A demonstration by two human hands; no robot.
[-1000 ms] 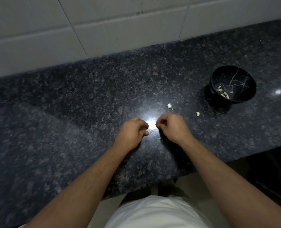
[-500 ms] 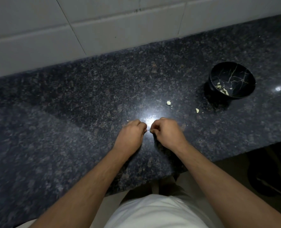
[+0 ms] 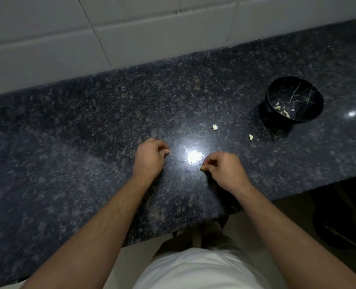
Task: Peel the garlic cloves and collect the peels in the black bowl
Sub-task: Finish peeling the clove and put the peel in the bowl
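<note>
Both hands hovered over the desk [image 3: 89,122], well left of the black bowl [image 3: 277,94]: left hand [image 3: 149,159] curled, contents hidden; right hand [image 3: 225,170] pinching a peel [image 3: 202,168], probably bowl-bound.

peels [image 3: 282,110] in bowl [image 3: 271,101] (right of hands)

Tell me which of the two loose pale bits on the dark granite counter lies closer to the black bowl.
The curved pale bit, farther right, just short of the black marbled bowl. The rounder pale bit lies farther left, nearer the glare on the counter.
</note>
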